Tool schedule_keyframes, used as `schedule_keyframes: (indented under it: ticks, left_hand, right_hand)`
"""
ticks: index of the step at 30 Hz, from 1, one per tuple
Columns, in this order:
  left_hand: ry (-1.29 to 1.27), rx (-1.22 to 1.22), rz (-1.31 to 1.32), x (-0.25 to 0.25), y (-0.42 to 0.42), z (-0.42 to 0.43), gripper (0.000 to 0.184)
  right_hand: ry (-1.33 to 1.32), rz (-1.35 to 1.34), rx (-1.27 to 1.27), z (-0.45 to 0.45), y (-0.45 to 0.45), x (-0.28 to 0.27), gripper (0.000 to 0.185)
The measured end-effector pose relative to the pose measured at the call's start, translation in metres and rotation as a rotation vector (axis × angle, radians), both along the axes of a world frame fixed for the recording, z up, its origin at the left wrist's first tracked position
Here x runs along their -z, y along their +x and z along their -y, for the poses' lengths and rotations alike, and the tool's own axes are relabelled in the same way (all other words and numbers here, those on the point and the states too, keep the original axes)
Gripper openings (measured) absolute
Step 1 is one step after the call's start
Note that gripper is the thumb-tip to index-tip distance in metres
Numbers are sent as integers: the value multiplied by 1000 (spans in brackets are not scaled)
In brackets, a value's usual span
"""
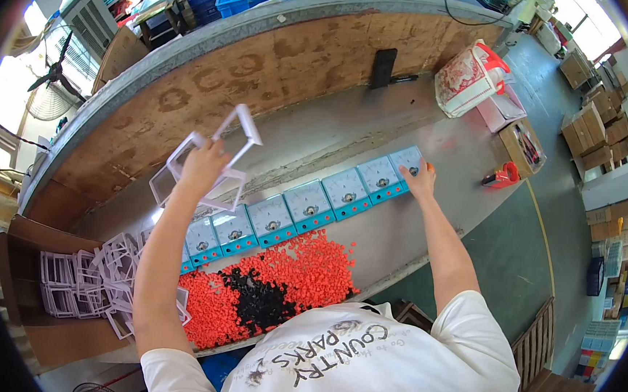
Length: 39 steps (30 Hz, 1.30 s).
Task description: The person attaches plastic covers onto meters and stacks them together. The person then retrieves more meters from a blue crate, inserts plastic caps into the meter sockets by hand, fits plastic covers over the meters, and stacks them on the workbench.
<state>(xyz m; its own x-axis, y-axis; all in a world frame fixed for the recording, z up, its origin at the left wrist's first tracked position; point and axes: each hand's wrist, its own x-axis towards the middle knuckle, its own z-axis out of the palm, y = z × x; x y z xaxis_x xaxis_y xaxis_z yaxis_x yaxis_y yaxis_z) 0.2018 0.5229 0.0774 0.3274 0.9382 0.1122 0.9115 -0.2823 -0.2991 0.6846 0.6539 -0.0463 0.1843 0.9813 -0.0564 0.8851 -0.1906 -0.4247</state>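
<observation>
My left hand (pixel 205 163) is raised over the table, its fingers closed on several pale plastic frames (pixel 249 124) that jut out at different angles. My right hand (pixel 420 180) rests at the right end of a row of panel meters (pixel 305 200), its thumb and fingers around the edge of the last meter (pixel 404 160). Each meter has a clear front with a dial and a blue base with red and black spots. Below the row lie a heap of small red plastic pieces (pixel 320 266) and a patch of black ones (pixel 257 298).
A cardboard box (pixel 74 339) at left holds more pale frames (pixel 68 281). Along the table's back runs a wooden board (pixel 264 69). At right stand a red-and-white container (pixel 462 82), a small carton (pixel 514 148) and a red object (pixel 503 176).
</observation>
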Motion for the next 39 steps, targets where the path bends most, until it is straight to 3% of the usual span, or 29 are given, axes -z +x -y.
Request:
schedule_keyframes:
  ticks: [3, 8, 10, 11, 13, 15, 16, 18, 22, 26, 28, 30, 31, 33, 35, 37, 39]
  left_hand:
    - [-122, 31, -29, 3, 28, -28, 19]
    - [-114, 153, -139, 59, 57, -48, 28]
    - [-142, 188, -141, 65, 68, -40, 35]
    - [-146, 173, -86, 68, 71, -35, 37]
    - [-127, 109, 63, 83, 72, -22, 34]
    - [-81, -23, 255, 83, 74, -8, 35]
    - [-79, -32, 252, 85, 72, -2, 35]
    - [-85, -193, 513, 90, 69, 8, 36]
    - [-16, -327, 644, 104, 63, 13, 37]
    - [74, -469, 594, 112, 64, -3, 36]
    - [132, -591, 478, 116, 65, -14, 38]
    - [21, -655, 545, 125, 59, -23, 33]
    - [35, -622, 524, 127, 56, -25, 20]
    - [113, -573, 565, 124, 62, -27, 18]
    - [186, -525, 601, 109, 73, -24, 16]
    - [232, -240, 726, 97, 97, -26, 15]
    - [103, -110, 756, 100, 124, -25, 21]
  right_hand:
    - [-16, -54, -61, 8, -16, 8, 79]
    - [-29, 6, -203, 15, -50, 8, 71]
    - [235, 418, -325, 25, -74, -5, 56]
    - [227, 418, -336, 23, -85, -10, 56]
    - [251, -65, -717, 16, -110, -16, 49]
    - [341, 0, -1018, 13, -145, -25, 43]
    - [344, -3, -1026, 10, -159, -23, 43]
    - [300, 113, -1213, 8, -182, -15, 35]
    - [361, 96, -1298, 2, -193, -23, 17]
    - [402, 102, -1161, 8, -162, -66, 7]
    - [413, 169, -919, 11, -138, -80, 8]
    - [316, 239, -831, 6, -111, -71, 11]
    - [223, 292, -754, 4, -98, -63, 13]
    - [123, 266, -705, 1, -83, -43, 18]
    - [124, -46, -611, 1, -71, -26, 21]
    - [147, -74, -537, 3, -62, -29, 22]
    - [163, -96, -478, 7, -53, -31, 24]
